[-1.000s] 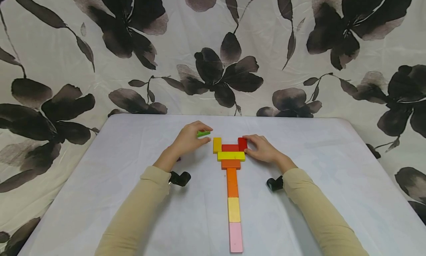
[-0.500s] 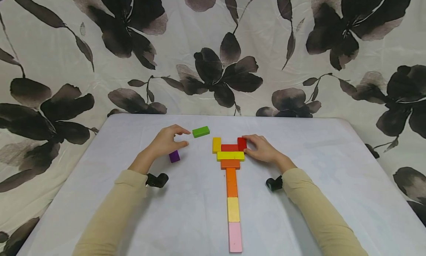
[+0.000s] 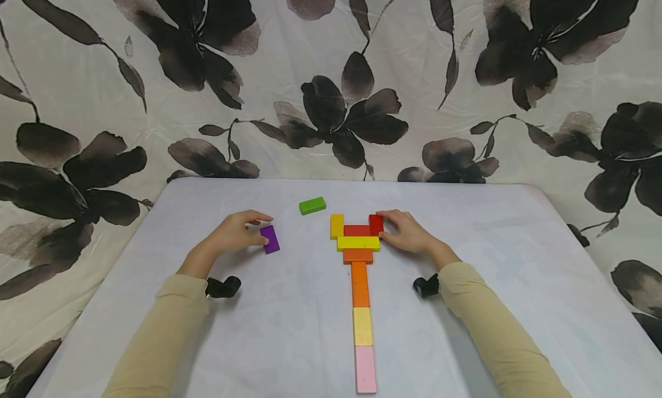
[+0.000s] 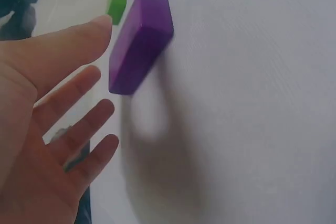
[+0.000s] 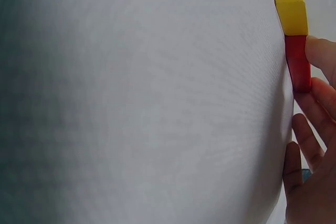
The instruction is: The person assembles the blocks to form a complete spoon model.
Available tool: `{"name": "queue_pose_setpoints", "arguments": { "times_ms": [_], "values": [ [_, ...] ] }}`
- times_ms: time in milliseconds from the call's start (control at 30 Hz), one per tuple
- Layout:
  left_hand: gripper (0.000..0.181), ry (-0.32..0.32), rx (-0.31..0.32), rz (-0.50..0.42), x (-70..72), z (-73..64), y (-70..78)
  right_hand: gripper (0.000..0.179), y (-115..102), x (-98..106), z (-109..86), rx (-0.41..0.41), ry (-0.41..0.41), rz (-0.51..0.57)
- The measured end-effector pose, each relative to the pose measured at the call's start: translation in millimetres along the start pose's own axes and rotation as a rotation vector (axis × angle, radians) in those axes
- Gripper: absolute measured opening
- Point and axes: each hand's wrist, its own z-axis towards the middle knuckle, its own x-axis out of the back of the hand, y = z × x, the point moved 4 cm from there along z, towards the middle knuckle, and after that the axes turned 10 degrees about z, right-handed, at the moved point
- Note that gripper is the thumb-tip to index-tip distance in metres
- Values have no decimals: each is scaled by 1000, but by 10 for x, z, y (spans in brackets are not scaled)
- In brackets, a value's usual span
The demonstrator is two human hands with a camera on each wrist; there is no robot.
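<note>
My left hand (image 3: 235,232) is beside a purple block (image 3: 270,239) on the left part of the table. In the left wrist view its fingers are spread, with the thumb close to the purple block (image 4: 142,40); I cannot tell if they touch. Thumb and index finger of my right hand (image 3: 405,231) pinch the upright red block (image 3: 376,224) at the top right of a block figure. A flat red block (image 3: 357,230) lies beside it, with a yellow block (image 3: 337,226) on its left. The right wrist view shows the red block (image 5: 298,64) against the thumb.
A green block (image 3: 312,205) lies alone left of the figure's top. Below run a long yellow block (image 3: 358,243), orange blocks (image 3: 360,284), a pale yellow block (image 3: 362,325) and a pink block (image 3: 365,369). Everything lies on a white-covered table (image 3: 465,225) before a floral cloth (image 3: 351,116).
My left hand has let go of the green block, leaving it on the table, and moved left and nearer to the purple block. The right hand stays at the red block.
</note>
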Motion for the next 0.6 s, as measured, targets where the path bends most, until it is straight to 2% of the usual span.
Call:
{"name": "queue_pose_setpoints", "arguments": {
  "times_ms": [200,600],
  "values": [
    [58,-48,-5,-15,-66,-44,-81,58,-16,-7,-18,9,-2,-8],
    [57,-8,-23,24,-131,-35,-90,58,-6,-14,-19,0,3,6]
  ]
}}
